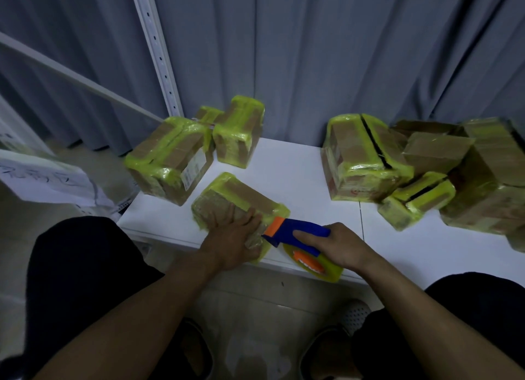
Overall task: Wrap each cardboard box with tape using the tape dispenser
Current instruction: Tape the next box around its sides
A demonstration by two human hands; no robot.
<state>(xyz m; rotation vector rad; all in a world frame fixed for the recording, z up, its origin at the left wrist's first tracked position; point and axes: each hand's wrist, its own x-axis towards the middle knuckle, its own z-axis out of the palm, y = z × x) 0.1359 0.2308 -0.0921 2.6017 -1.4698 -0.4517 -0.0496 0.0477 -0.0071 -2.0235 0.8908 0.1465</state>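
**One head-worn view, aimed down**

A single wide-angle camera rides on the person's head, facing forward and steeply down. The white table (298, 164) sits close in mid-frame, a grey curtain (312, 53) fills the upper half, and floor (255, 303) shows along the bottom centre.

Box (227, 198) at near edge of table (298, 166), tape dispenser (298, 232) just right, left pile (170, 158) and right pile (363, 158) behind.

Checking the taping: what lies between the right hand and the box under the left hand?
The tape dispenser, head view: the right hand grips its handle, its orange front at the box.
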